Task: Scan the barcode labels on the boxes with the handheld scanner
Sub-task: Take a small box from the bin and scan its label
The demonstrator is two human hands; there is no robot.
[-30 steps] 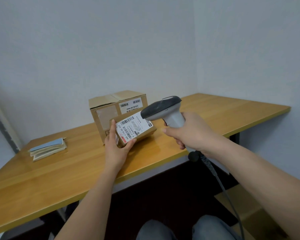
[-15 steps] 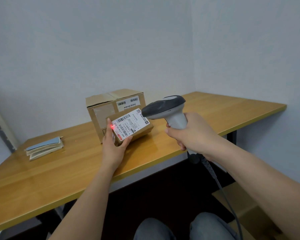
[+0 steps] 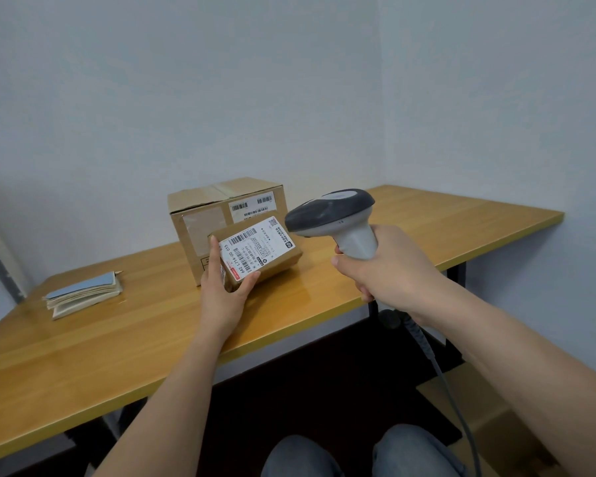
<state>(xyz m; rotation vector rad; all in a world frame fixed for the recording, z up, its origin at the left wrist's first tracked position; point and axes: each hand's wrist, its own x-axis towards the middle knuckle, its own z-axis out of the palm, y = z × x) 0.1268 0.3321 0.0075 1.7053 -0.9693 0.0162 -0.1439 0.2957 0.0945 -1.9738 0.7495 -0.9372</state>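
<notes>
The left hand [image 3: 221, 290] pinches the near corner of the small box [image 3: 255, 258], thumb on the lower edge of its white barcode label [image 3: 257, 249] and fingers up the left side, tilting the label toward the camera with the far end on the wooden table [image 3: 444, 222]. To its right, the right hand [image 3: 389, 270] curls tightly round the grip of the handheld scanner [image 3: 334, 215], head aimed left just beside the label. Behind the fingers stands the larger box [image 3: 200, 232]; well left lies a notebook [image 3: 83, 294].
</notes>
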